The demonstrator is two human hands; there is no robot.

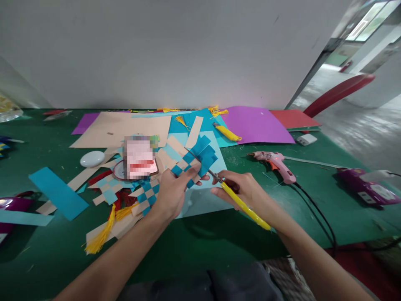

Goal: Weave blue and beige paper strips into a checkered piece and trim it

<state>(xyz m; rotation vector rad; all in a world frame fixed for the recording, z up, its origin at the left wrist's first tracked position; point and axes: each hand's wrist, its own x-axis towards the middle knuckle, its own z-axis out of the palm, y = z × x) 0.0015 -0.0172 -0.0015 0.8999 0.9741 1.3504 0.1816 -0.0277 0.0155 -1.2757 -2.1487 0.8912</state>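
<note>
My left hand [175, 190] pinches a woven piece of blue and tan paper strips [197, 159] and holds it up above the green table [200, 242]. My right hand [246, 190] grips yellow-handled scissors [241, 202]. Their blades reach up and left to the woven piece's loose blue ends. Under both hands lies a light blue paper sheet [203, 200].
A pink glue gun [275, 164] with a black cord lies to the right. Purple [257, 125], red [294, 118] and tan [125, 127] sheets lie at the back. Woven pieces [147, 194], yellow tassels [100, 238], a blue strip [58, 192] and a white oval object [92, 159] lie left.
</note>
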